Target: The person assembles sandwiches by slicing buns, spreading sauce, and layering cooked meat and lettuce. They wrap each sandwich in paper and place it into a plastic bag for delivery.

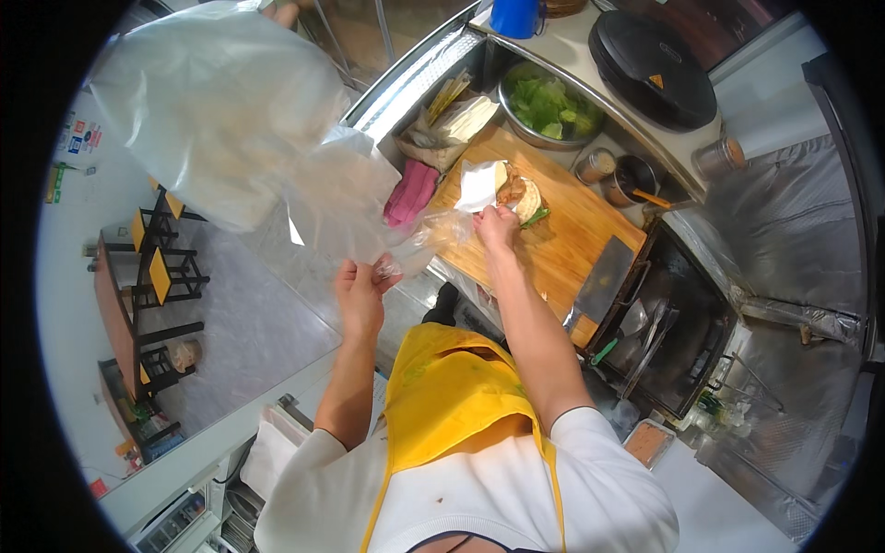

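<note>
My left hand (363,283) pinches a thin clear plastic bag (346,200) in front of me. The crumpled end of this plastic stretches to my right hand (498,227), whose fingertips close on it above the wooden cutting board (560,235). Just beyond those fingers lies a white paper wrapper (478,185). Beside it is a filled flatbread sandwich (520,193) with browned filling and a green leaf. Whether my right fingertips also grip the paper is hard to tell. A cleaver (603,280) rests flat on the board's right side.
Behind the board are a steel bowl of lettuce (550,104), a shaker jar (596,166) and a pot (628,181). A pink cloth (411,192) lies left. A dark griddle (677,345) with utensils stands right. A large plastic bag (214,110) hangs upper left. A black electric griddle (653,69) sits behind.
</note>
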### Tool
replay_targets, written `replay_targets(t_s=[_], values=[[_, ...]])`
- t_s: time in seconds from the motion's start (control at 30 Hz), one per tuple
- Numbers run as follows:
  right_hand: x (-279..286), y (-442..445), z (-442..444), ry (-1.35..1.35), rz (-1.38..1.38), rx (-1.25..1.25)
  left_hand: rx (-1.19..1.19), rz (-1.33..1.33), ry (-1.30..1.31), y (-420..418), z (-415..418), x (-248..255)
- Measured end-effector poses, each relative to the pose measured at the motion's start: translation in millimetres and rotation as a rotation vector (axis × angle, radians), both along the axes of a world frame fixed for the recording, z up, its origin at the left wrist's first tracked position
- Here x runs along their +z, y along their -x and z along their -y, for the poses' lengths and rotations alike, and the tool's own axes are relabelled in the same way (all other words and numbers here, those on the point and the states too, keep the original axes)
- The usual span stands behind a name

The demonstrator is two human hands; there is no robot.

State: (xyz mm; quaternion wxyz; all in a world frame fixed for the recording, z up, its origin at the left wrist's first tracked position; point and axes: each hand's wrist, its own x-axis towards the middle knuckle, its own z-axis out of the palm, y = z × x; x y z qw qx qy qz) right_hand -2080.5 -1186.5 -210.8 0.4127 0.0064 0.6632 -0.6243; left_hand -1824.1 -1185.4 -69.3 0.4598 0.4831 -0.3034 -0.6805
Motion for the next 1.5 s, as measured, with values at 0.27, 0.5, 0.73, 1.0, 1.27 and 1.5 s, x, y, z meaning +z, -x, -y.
replay_targets(t_s=[0.27,0.5,0.73,1.0,1.27,1.5], values=[[75,19,-105,0.168,-0.273,0.110,-0.243,0.117,0.085,57,-9,-7],[190,12,-211,0.189,-0.276,0.271,-0.832,0.248,0.644,106,-21,21],[164,-12,-211,0.373,-0.124,0.087,-1.538,0.484,0.956,105,-55,47],[185,-3,-215,0.275,-0.385,0.125,-0.633,0.396,1.273,118,-61,77],[224,-20,-232,0.226,-0.789,0.576,-0.649,-0.965,-0.544,134,-30,-6],[256,-1,-232,-0.020,-1.131,0.794,-0.726,-0.723,-0.532,124,-24,-55]])
